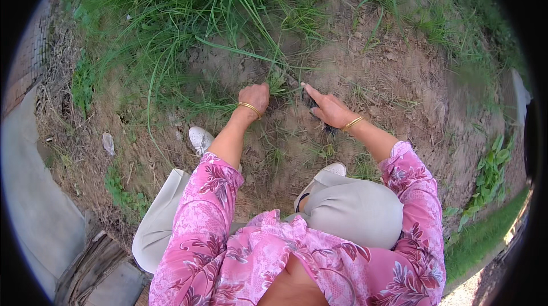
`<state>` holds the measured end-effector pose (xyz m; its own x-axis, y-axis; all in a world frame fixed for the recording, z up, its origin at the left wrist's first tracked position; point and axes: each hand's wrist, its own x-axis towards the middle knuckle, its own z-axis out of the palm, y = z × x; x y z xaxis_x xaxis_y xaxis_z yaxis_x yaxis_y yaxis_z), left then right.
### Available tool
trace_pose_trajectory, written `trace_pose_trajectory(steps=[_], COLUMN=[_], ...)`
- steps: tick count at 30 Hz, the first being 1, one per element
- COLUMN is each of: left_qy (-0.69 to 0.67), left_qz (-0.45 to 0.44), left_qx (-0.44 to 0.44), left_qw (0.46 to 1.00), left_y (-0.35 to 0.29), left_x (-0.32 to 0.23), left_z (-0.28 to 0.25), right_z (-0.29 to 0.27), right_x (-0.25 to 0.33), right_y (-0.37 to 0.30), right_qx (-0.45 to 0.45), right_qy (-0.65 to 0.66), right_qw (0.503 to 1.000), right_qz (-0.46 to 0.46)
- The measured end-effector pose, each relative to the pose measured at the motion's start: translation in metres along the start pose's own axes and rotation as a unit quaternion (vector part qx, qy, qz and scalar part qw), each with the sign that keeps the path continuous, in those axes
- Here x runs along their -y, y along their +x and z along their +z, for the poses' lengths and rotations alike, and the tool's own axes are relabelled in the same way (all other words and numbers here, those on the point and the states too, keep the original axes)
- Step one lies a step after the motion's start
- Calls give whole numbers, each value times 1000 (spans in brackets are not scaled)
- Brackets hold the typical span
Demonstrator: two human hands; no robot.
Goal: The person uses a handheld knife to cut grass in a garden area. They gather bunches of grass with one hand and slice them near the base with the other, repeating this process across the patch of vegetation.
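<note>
My left hand (pixel 255 98) is closed in a fist low over the soil, with a small tuft of grass (pixel 277 82) showing at its thumb side. To the right, my right hand (pixel 332 110) has its index finger stretched forward along a dark, narrow tool (pixel 309 98), and its other fingers are curled round it. The far end of this tool is hard to make out against the brown earth, so its exact kind does not show. Both hands are apart, with bare soil and short grass between them.
Tall green grass (pixel 211 3) grows thickly beyond my hands. My white shoes (pixel 200 139) stand on the dirt under my bent knees. A crumpled whitish scrap (pixel 108 144) lies left, near a grey sheet (pixel 28 192). Leafy weeds (pixel 494 163) grow at right.
</note>
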<state>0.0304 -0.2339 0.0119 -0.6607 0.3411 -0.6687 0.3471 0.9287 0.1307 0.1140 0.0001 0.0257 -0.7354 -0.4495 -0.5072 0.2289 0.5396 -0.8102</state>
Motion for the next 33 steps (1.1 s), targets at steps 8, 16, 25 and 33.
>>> trace_pose_trajectory(steps=[8,16,25,33], left_qy=[-111,-220,-70,17], left_qz=[-6,54,-20,-39], left_qx=[-26,-23,-56,-11], left_qw=[993,974,996,999], left_y=[9,-3,-6,-44], left_x=[16,27,73,13], left_z=[16,2,-71,12], right_z=[28,64,31,53], right_x=[-9,8,5,-3], right_y=[22,11,-9,-1], right_qx=[2,-35,-22,-6], right_qy=[50,63,-8,15], right_qw=[998,997,999,997], right_qz=[-43,1,-34,-82])
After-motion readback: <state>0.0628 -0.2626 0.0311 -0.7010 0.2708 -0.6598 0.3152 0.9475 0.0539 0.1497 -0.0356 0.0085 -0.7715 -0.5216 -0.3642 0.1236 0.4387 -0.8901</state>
